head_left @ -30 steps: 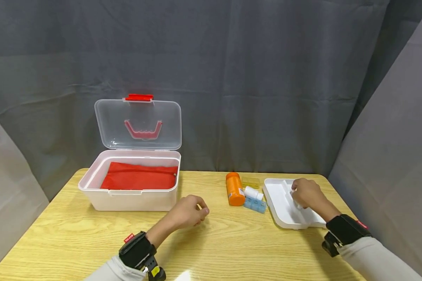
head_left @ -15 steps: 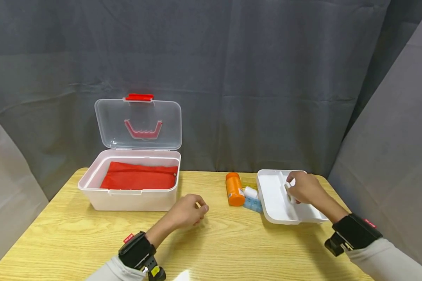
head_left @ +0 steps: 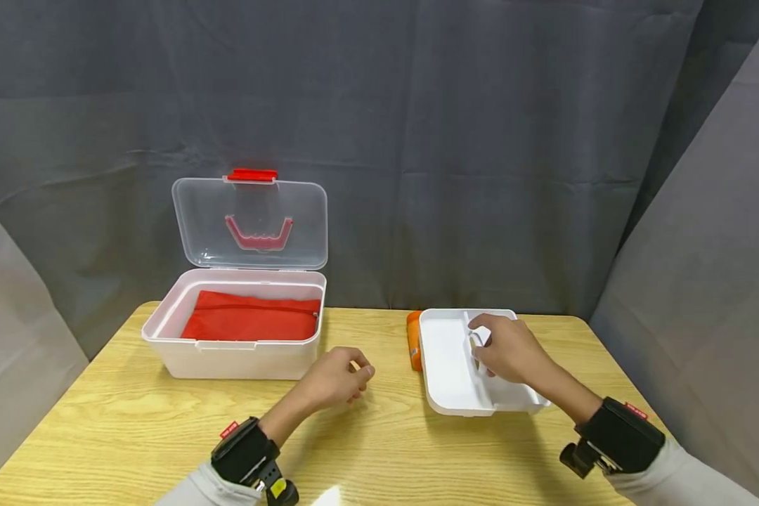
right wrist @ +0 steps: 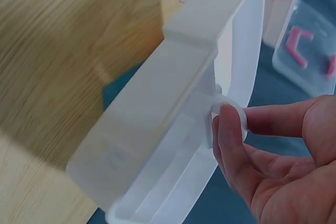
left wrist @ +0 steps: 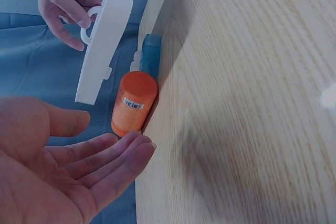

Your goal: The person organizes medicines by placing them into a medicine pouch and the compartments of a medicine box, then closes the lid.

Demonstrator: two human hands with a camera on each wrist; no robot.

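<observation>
A white divided tray [head_left: 445,358] hangs above the table, held by my right hand [head_left: 509,348], whose fingers and thumb pinch its looped handle [right wrist: 239,116]. In the left wrist view the tray [left wrist: 107,38] is off the wood, over the small items. An orange bottle [head_left: 413,341] lies partly hidden behind it; a blue pill box [left wrist: 151,53] and a white bottle [left wrist: 136,61] show beneath it in the left wrist view. Over the table's middle my left hand [head_left: 334,379] holds nothing, its fingers loosely bent.
A white box [head_left: 234,360] stands on the left of the wooden table [head_left: 405,450], its clear lid [head_left: 253,200] raised. Inside lies a red zip pouch [head_left: 249,318]. A dark curtain [head_left: 379,154] hangs behind the table.
The tray has come up off the table and moved left in my right hand, now covering the small items in the head view. My left hand has barely moved.
</observation>
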